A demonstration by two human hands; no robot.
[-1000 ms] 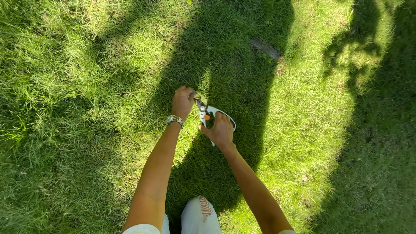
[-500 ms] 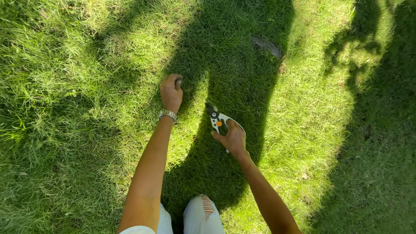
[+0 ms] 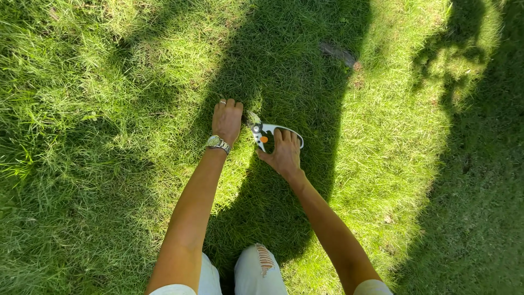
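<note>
Head view: the left hand, wristwatch at its 6 o'clock, presses fingers-down into the grass; whether it grips anything cannot be told. At its 3 o'clock, the right hand closes around white-handled pruning shears, blades half hidden in the turf. A dark stick lies at 1 o'clock.

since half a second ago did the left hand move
Yes. The left hand has drawn back toward the shears in the right hand, judged against the dark stick lying in the grass.
</note>
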